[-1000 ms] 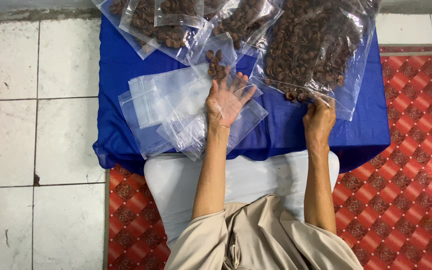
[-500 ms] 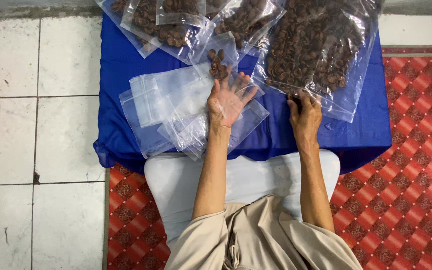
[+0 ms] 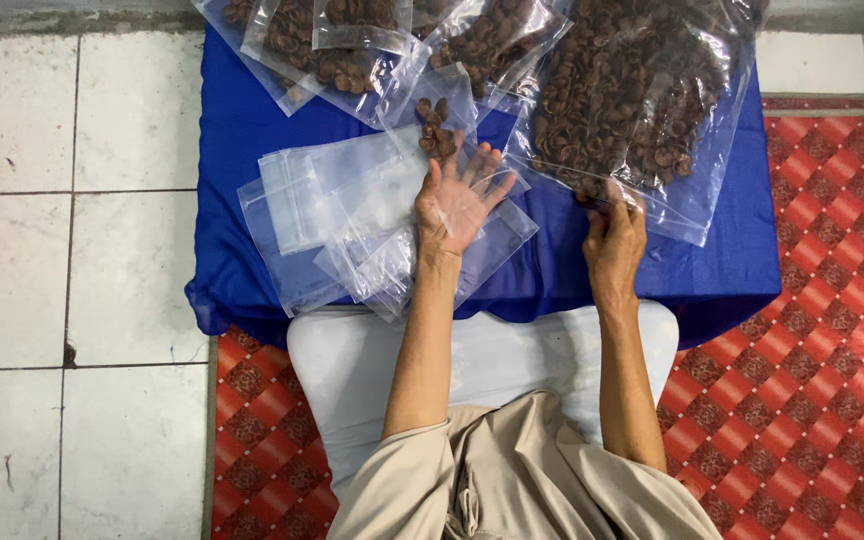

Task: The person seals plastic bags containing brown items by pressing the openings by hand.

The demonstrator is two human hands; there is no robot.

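On the floor lies a red patterned mat (image 3: 812, 350) beside pale tiles (image 3: 72, 250), w/ a blue cloth (image 3: 242, 150) spread across both and a pale cushion (image 3: 512, 360) at the near edge. Biggest item on the cloth: a large clear bag (image 3: 642, 90) full of brown nut shells, lying at the far right. Further left along the top edge sit smaller filled bags (image 3: 332, 40), overlapping each other. Below those, a loose stack of empty clear bags (image 3: 332, 210) fans out across the cloth's middle.

Left hand (image 3: 457, 195) is palm-up and spread open over the empty stack, gripping nothing — a small bag w/ a few brown pieces (image 3: 437, 125) lies just past its fingertips, maybe touching. Right hand (image 3: 614, 235) has its fingers curled at the near rim of the large bag, closed around a few dark shells; can't tell exactly how many.

Vs. a second ago: the right hand has pulled back toward the body and shifted left, away from the big bag's mouth. Left hand, stack and bags are unchanged.
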